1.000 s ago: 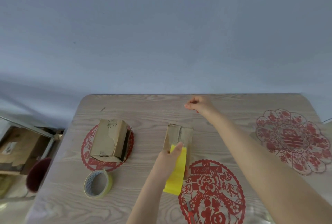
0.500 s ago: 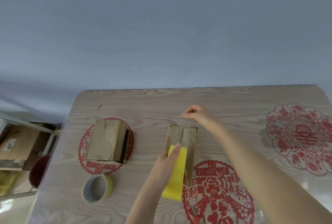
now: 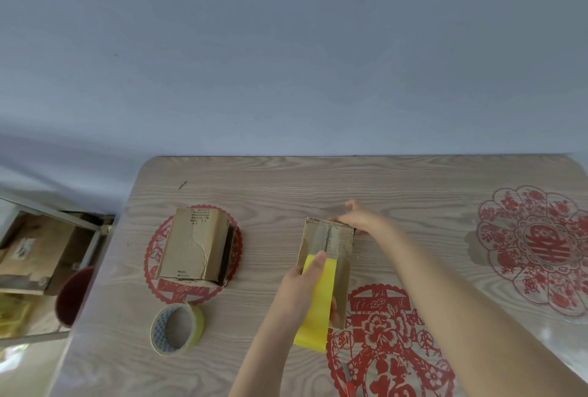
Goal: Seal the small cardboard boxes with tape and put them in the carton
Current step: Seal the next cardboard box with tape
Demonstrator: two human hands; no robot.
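Note:
A small cardboard box (image 3: 343, 248) lies lengthwise at the middle of the wooden table (image 3: 286, 183). My left hand (image 3: 304, 290) grips a yellow tape roll (image 3: 319, 314) that rests on the box's near end. A clear strip of tape runs from the roll along the box's top seam. My right hand (image 3: 361, 217) lies at the box's far edge, fingers stretched out and touching the tape end there. A second small box (image 3: 194, 244) sits to the left with one side flap ajar. The carton (image 3: 28, 256) stands off the table at the far left.
Another tape roll (image 3: 176, 329) with a yellowish rim lies near the front left. Red paper-cut decorations (image 3: 534, 247) are stuck on the tabletop. A dark red bucket (image 3: 73, 298) stands beside the table's left edge. Something red (image 3: 350, 389) pokes in at the bottom.
My right hand came down from beyond the box, where it pinched the tape end in the air, onto the box's far edge. The left hand and roll stayed put.

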